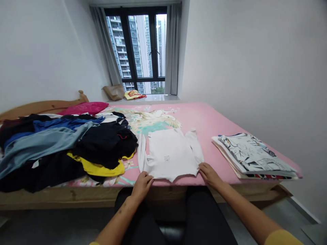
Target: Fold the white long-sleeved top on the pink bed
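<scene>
White shirt (pixel 167 154), near corners seemingly in both hands (pixel 142 184) (pixel 208 174)

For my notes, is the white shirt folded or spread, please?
Spread: the white shirt lies flat on the bed, a sleeve showing on either side.

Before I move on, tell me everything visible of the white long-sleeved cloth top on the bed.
The white long-sleeved cloth top lies spread out on the pink floral bed sheet, near the sheet's front edge. Its fabric looks soft and lightly creased, with a small greyish mark around the middle of the body. One sleeve runs along each side. The near edge is uneven, dipping near the middle. The left hand and right hand hold its two near corners.
</scene>
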